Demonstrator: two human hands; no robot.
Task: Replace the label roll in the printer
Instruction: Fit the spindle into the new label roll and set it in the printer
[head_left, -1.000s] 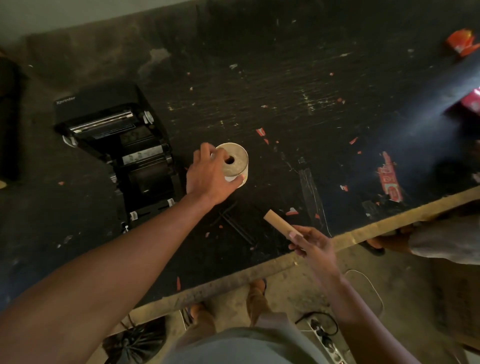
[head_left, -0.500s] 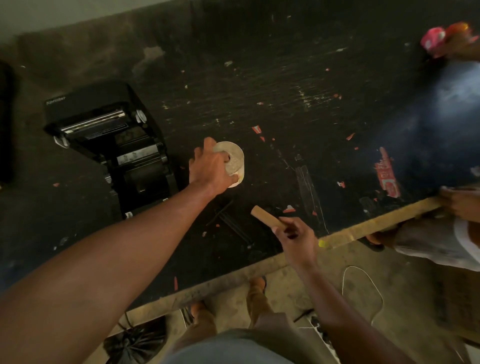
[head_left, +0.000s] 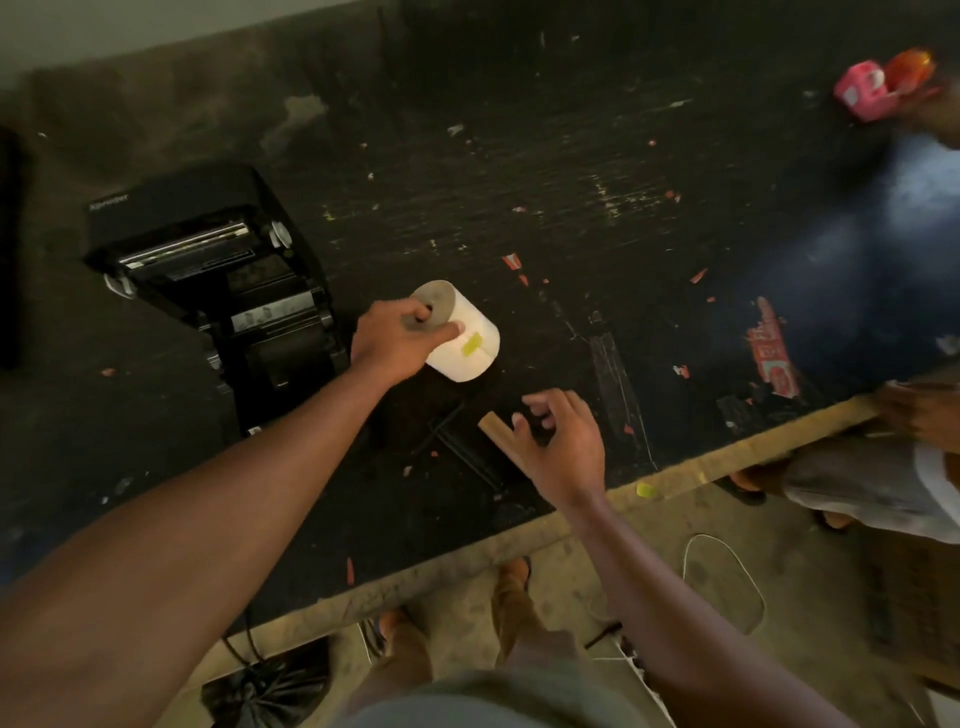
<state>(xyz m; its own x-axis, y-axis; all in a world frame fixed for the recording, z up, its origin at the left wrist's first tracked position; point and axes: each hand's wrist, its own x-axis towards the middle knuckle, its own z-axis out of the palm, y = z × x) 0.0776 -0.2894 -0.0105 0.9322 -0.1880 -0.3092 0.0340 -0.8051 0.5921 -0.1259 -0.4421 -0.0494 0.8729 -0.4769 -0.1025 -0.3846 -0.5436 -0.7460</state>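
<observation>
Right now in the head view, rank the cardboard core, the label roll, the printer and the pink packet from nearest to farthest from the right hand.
1. cardboard core, touching the right hand.
2. label roll, up-left, held by the left hand.
3. printer, far left.
4. pink packet, top right corner.
</observation>
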